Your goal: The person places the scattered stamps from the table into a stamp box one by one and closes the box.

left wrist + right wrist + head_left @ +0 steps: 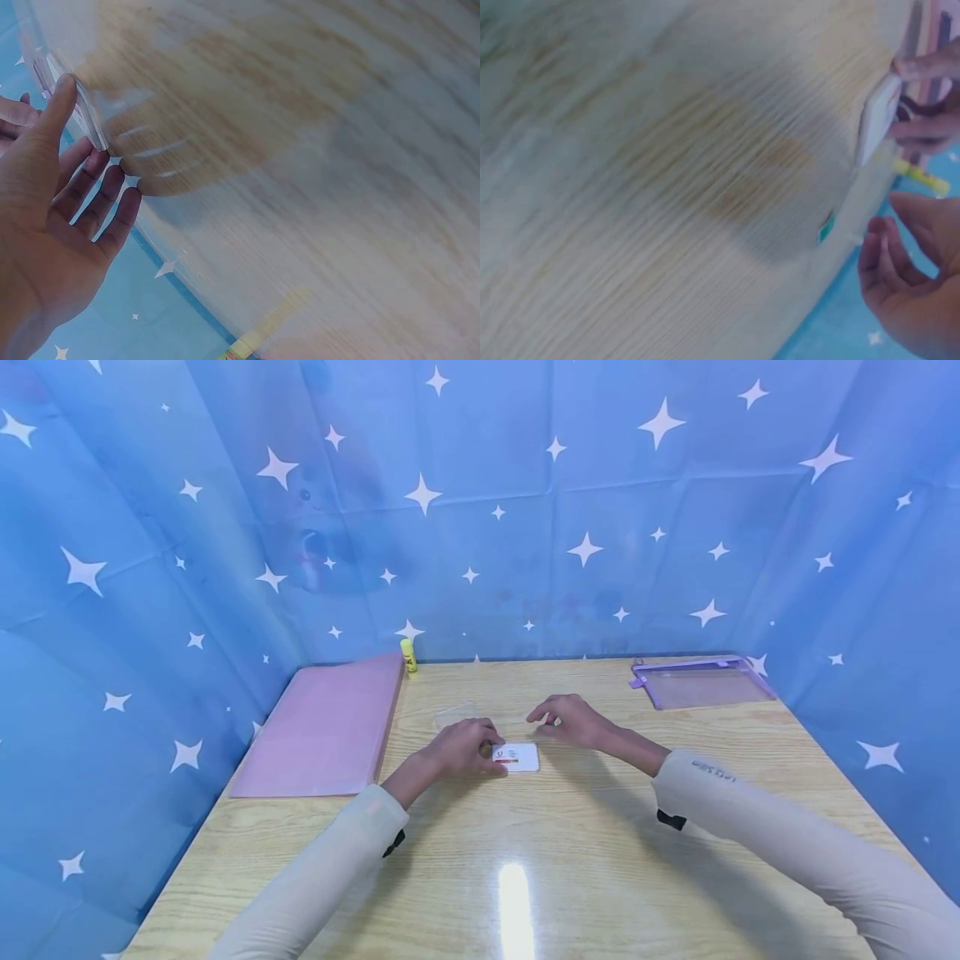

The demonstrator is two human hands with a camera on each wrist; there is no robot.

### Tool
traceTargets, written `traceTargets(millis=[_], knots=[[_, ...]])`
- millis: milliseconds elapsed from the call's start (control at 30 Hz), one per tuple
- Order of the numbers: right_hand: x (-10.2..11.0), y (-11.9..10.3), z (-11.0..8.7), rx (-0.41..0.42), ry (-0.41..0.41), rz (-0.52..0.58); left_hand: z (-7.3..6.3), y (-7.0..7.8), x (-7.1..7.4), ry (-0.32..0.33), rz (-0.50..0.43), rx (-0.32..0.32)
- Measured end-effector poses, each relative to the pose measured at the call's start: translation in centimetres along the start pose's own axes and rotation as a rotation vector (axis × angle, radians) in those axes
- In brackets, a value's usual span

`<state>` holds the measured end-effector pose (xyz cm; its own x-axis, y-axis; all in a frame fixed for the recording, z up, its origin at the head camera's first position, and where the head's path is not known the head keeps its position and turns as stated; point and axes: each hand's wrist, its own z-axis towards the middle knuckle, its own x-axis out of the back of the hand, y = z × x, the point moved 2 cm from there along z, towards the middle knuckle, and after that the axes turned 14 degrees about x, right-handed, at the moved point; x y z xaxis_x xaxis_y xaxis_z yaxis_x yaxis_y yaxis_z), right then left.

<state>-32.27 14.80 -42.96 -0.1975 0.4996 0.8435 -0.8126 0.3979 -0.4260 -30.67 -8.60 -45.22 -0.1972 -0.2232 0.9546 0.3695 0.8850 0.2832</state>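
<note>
My left hand is at the left end of a thin white rectangular case with small print and a red-orange strip. Thumb and fingers pinch its edge, and the left wrist view shows the case edge-on between them. To the right, my right hand hovers over the table with fingers loosely bent and holding nothing. A small green piece lies on the table just off the fingertips of that right hand.
A clear plastic piece lies behind the left hand. Pink folder at left, yellow glue stick upright at the back edge, purple-trimmed mesh pouch at back right. Blue star-printed curtain surrounds the wooden table.
</note>
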Motion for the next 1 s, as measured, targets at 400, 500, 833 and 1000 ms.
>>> traceTargets(millis=[400, 500, 833, 1000], knots=[[0.6, 2.3, -0.7, -0.06, 0.014, 0.032, 0.1, -0.1, -0.1, 0.003, 0.007, -0.008], [0.5, 2.7, -0.8, -0.086, 0.007, 0.041, 0.2, -0.2, -0.2, 0.007, 0.009, -0.011], [-0.1, 3.4, -1.1, -0.074, -0.041, 0.017, 0.1, -0.1, -0.2, 0.001, 0.011, -0.014], [-0.1, 3.3, -1.0, -0.045, -0.07, 0.001, 0.1, -0.1, 0.0, 0.0, -0.002, -0.007]])
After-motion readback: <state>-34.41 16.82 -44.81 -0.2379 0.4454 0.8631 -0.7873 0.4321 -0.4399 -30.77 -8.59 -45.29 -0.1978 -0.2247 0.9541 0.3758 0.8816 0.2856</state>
